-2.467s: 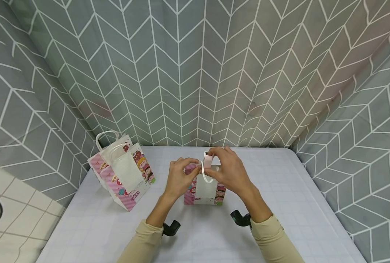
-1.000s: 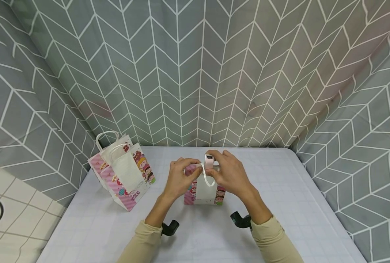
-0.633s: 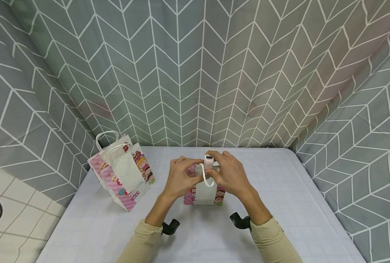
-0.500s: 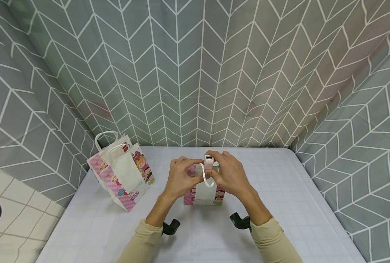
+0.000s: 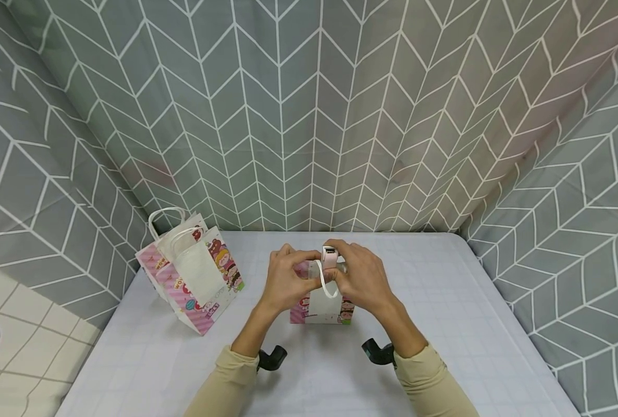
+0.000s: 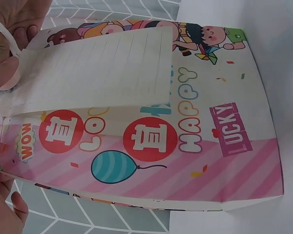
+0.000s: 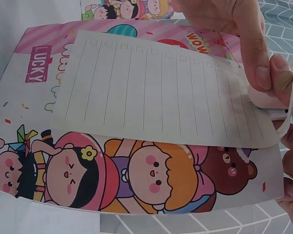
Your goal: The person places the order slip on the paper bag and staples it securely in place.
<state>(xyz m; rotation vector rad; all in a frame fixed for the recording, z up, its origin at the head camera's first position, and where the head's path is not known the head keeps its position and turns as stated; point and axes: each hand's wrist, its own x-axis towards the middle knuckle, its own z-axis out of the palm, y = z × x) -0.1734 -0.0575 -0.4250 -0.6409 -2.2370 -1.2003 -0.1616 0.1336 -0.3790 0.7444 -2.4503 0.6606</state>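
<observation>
A small pink-and-white paper bag (image 5: pixel 299 315) with cartoon figures stands upright at the table's middle. Lined paper (image 7: pixel 161 92) lies over its front, up to the top edge. My right hand (image 5: pixel 363 275) holds what looks like a small pink stapler (image 5: pixel 330 258) between thumb and finger, at the bag's top edge. My left hand (image 5: pixel 284 282) grips that top edge from the left, thumb in front and fingers partly hidden behind. The white handle (image 5: pixel 324 284) loops down between both hands. In the right wrist view the stapler (image 7: pixel 266 100) sits at the paper's upper end.
Two similar bags (image 5: pixel 204 298) with white handles stand close together at the table's left, the front one with paper over its front. Black wrist cameras (image 5: pixel 273 359) hang under both forearms. A patterned grey curtain (image 5: pixel 298 116) rises behind the table (image 5: pixel 444 347).
The stapler has tilted since the earliest frame, and now shows its slotted end. My left finger and thumb have slid right, towards the stapler, and spread apart. The bag stays in place.
</observation>
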